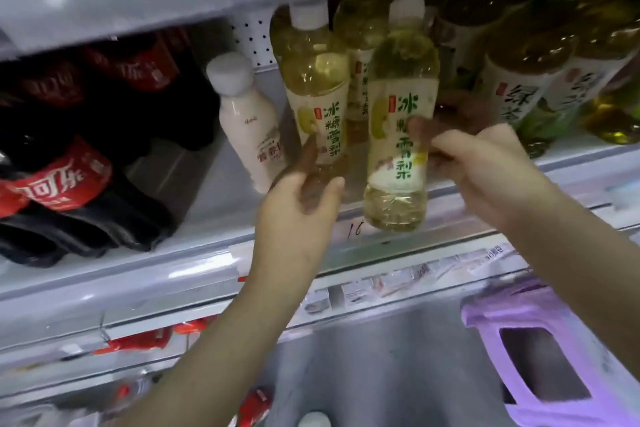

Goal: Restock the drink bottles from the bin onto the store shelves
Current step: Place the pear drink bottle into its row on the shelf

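mid-restock, i judge. landmark: the white bottle (242,121), leaning on the shelf (173,274). just right of it is the left pear bottle (315,94), with the left hand (298,208) wrapped round its lower part, thumb up the label. the hand hides the base, so i cannot tell whether it is seated. further right of the white bottle, the right pear bottle (401,114) is pinched at mid-label by the right hand (485,170), thumb in front, fingers behind. its base hangs in front of the shelf lip, slightly tilted, so i read it as not yet set down. behind these two, more pale-yellow bottles fill the row, blurred. left of the white bottle: cola bottles (69,180), some tipped over. far right of it: green tea bottles (523,90). below and right of the white bottle sits the purple bin (485,315); its inside is mostly out of view, so i cannot count what is left. a white cap (313,421) shows at the frame's bottom edge, below the white bottle, possibly another bottle waiting. done: part of the pear row. left: seat these two, then whatever the bin holds.
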`<state>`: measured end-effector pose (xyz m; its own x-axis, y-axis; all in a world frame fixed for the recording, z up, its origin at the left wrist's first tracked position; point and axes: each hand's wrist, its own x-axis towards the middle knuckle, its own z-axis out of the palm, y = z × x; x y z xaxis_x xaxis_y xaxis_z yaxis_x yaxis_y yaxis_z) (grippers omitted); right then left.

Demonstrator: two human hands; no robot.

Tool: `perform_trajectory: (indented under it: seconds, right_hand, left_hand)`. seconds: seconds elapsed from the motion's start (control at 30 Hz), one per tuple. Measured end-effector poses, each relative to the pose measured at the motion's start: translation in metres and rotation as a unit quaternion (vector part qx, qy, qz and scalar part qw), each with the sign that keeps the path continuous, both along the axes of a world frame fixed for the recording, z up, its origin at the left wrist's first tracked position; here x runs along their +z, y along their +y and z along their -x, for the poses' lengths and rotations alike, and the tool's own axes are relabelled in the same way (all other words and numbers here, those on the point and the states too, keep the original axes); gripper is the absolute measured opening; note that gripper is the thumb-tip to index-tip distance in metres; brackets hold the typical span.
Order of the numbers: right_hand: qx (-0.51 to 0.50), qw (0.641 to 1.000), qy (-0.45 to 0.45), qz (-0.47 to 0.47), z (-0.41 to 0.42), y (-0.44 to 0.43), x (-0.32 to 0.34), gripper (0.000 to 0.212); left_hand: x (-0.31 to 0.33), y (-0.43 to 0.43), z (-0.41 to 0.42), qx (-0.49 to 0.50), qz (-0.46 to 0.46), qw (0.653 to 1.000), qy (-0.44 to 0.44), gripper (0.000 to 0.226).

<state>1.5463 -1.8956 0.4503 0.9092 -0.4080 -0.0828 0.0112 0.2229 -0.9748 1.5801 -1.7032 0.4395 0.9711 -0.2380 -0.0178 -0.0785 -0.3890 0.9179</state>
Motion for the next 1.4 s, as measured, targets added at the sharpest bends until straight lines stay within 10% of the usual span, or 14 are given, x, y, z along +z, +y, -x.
perform_trajectory:
  seconds: [0.37,0.57,0.87,1.4]
  right_hand:
    - [0.062,0.994,-0.086,0.027,-0.034,-0.010,-0.005,0.103]
    - [0.102,0.990,-0.092,-0.032,-0.039,-0.014,-0.020,0.064]
    - [-0.010,0.969,0.022,0.246,-0.036,0.000,-0.036,0.072]
    - [0.008,0.980,-0.007,0.197,-0.034,0.005,-0.046,0.065]
  left_hand:
    - [-0.031,-0.007,0.001,-0.013,-0.037,0.999,-0.030,0.059]
    - [-0.038,-0.009,0.002,-0.019,-0.027,0.999,-0.036,0.067]
    - [-0.045,-0.012,0.002,-0.015,-0.020,0.999,-0.042,0.073]
    - [-0.042,-0.008,0.000,-0.029,-0.046,0.997,-0.049,0.078]
